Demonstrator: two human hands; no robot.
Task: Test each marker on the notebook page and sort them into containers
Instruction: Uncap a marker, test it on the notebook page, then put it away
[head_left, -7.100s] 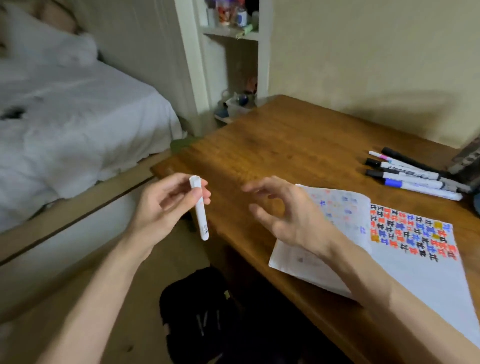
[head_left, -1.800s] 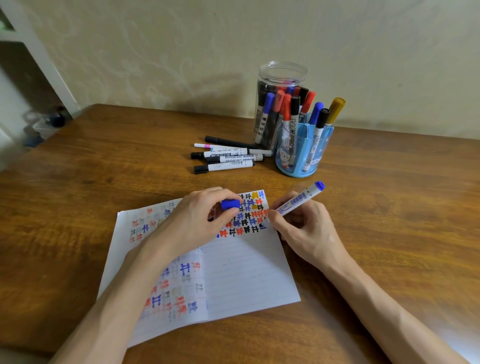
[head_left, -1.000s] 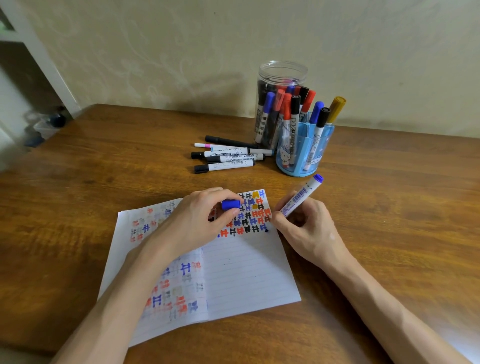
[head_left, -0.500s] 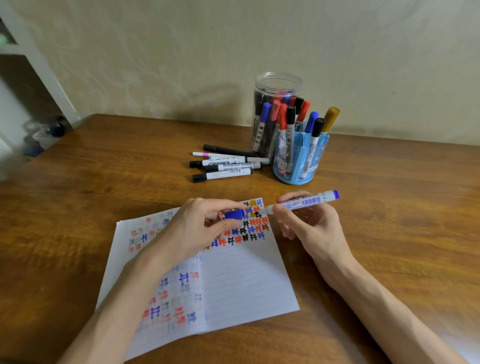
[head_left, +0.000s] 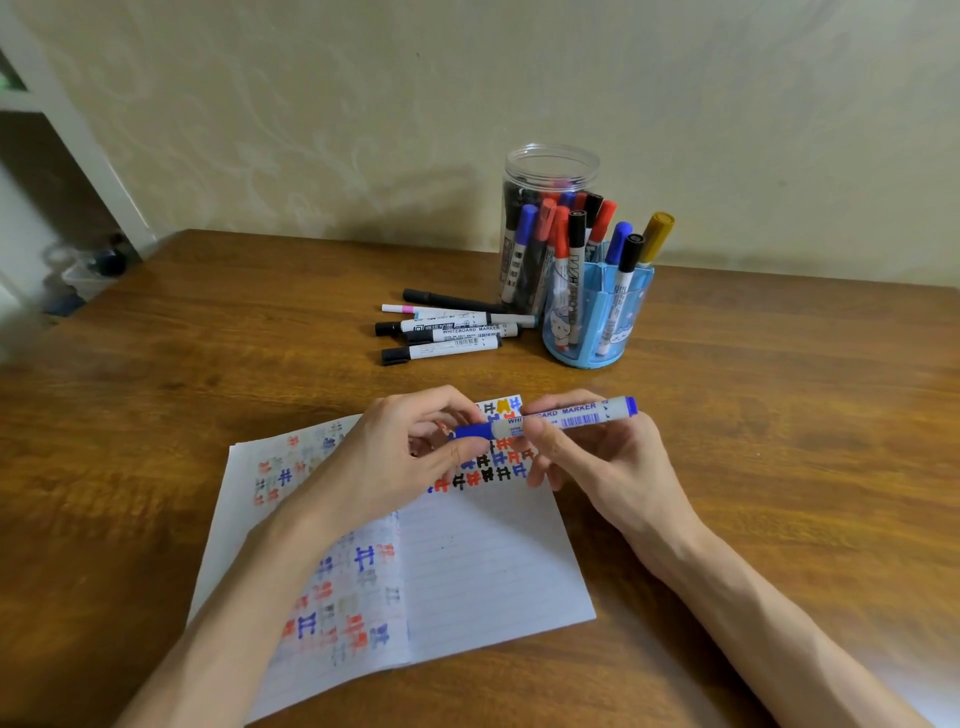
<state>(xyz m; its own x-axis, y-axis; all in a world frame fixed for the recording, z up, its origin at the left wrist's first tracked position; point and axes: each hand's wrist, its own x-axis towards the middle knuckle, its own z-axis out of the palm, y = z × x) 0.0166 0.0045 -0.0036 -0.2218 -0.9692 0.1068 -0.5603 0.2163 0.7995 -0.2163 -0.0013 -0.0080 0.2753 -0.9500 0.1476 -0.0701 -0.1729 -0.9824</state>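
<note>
Two-handed hold at frame centre over your notebook page (head_left: 483, 571): left hand (head_left: 395, 457) pinches blue cap (head_left: 471, 431), right hand (head_left: 597, 462) grips blue whiteboard marker (head_left: 576, 415); cap and barrel touching, in line.

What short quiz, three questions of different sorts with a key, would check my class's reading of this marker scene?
1. True or false: the blue marker stands in the holder.
2. The left hand pinches: A) the cap, B) a black marker, C) a red marker.
3. Which hand grips the marker's barrel?

Key: 1 false, it is held level above the notebook; 2 A; 3 the right hand.
</note>
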